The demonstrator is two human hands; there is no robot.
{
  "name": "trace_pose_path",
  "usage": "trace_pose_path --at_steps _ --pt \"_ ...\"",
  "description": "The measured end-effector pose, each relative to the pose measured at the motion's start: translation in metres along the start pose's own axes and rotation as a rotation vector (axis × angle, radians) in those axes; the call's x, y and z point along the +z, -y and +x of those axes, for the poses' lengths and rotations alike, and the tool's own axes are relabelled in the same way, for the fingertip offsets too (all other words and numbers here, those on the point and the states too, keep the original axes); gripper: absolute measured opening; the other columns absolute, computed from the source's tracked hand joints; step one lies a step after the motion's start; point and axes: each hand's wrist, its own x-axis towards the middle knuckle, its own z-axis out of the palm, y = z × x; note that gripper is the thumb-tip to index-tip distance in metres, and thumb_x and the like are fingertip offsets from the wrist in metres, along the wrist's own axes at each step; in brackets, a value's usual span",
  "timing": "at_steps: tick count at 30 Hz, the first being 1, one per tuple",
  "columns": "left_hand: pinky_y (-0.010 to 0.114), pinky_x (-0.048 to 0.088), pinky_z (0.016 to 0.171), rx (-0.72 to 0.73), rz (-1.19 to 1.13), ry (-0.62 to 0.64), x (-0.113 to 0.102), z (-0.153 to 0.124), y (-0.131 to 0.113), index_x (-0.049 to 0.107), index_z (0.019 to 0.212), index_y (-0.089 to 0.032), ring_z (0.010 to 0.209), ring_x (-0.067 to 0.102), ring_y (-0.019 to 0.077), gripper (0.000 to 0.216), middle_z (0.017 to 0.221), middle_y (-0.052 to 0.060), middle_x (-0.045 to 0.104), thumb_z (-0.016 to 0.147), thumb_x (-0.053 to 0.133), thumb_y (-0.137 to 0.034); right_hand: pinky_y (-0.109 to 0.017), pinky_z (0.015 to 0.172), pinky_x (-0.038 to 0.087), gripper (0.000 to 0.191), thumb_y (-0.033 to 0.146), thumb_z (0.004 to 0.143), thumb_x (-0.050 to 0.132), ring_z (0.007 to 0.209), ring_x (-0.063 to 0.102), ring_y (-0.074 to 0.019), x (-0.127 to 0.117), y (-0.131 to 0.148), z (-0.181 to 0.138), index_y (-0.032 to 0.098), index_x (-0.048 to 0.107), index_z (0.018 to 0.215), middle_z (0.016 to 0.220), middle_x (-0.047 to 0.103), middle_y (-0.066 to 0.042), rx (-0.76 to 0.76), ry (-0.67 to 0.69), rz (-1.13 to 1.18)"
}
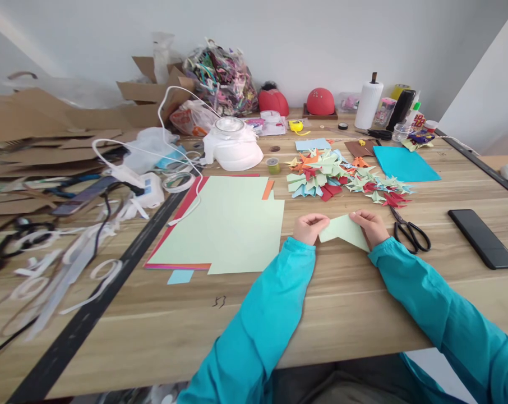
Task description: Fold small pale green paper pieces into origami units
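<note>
Pale green paper [343, 229] was held between left hand [310, 228] and right hand [370, 225]; each was closed in a pinch on one end. Folded-paper pile [324, 174] lay at its 12 o'clock; scissors [398, 219] at 3.

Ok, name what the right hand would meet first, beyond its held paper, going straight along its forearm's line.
The right hand would likely meet the pile of folded papers, around its red pieces; depth is unclear, so exact contact is a guess.
</note>
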Motion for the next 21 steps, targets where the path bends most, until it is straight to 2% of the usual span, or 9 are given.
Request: trace_pose_path --at_steps 3,5,10,14,17,21 --pt "0.022 0.038 0.05 -0.091 0.065 0.188 -0.0034 -0.0004 -0.0041 0.066 0.057 -0.013 0.049 0.049 0.0095 0.01 0.051 0.0 0.059 0.052 0.064 -0.022 -0.021 0.045 0.033 0.031 0.042 0.052 0.074 0.046 0.045 -0.0079 -0.0029 0.0049 0.0008 0.016 0.059 0.056 0.049 0.054 0.004 0.029 0.027 -0.046" --pt "0.022 0.038 0.051 -0.11 0.125 0.274 -0.0044 -0.0016 -0.0056 0.067 0.061 -0.013 0.051 0.05 0.0101 0.014 0.054 0.001 0.061 0.055 0.063 -0.025 -0.021 0.046 0.033 0.03 0.041 0.051 0.075 0.048 0.046 -0.0078 -0.0032 0.0058 0.0001 0.016 0.06 0.057 0.05 0.054 0.004 0.028 0.093 -0.094" --pt "0.021 0.036 0.05 0.005 0.347 0.452 -0.0034 -0.0051 -0.0015 0.066 0.063 -0.012 0.054 0.049 0.0105 0.023 0.058 0.001 0.06 0.065 0.057 -0.033 -0.022 0.048 0.034 0.028 0.04 0.053 0.074 0.05 0.045 -0.008 -0.0002 0.0013 -0.0018 0.015 0.062 0.06 0.052 0.055 0.003 -0.016 0.283 -0.25" --pt "0.02 0.032 0.048 0.109 0.431 0.5 -0.003 -0.0053 0.0013 0.063 0.059 -0.012 0.053 0.045 0.009 0.025 0.052 -0.001 0.053 0.07 0.052 -0.031 -0.022 0.049 0.034 0.027 0.039 0.054 0.073 0.05 0.045 -0.0082 0.0011 -0.0005 -0.0017 0.015 0.063 0.06 0.053 0.056 0.003 -0.055 0.294 -0.264" --pt "0.02 0.031 0.047 0.106 0.417 0.509 -0.0036 -0.0051 -0.0011 0.061 0.054 -0.012 0.052 0.043 0.0081 0.024 0.051 -0.002 0.052 0.069 0.052 -0.029 -0.023 0.05 0.036 0.025 0.038 0.054 0.074 0.051 0.047 -0.0088 0.0 -0.0005 -0.0011 0.015 0.064 0.059 0.054 0.058 0.002 -0.024 0.268 -0.219" --pt "0.02 0.033 0.048 0.089 0.393 0.474 -0.0058 -0.0044 -0.0071 0.062 0.054 -0.012 0.052 0.046 0.0086 0.019 0.052 -0.001 0.055 0.065 0.054 -0.025 -0.023 0.048 0.036 0.021 0.034 0.051 0.076 0.049 0.049 -0.0092 -0.0043 -0.0018 0.0019 0.016 0.064 0.057 0.052 0.058 0.003 0.002 0.168 -0.121"
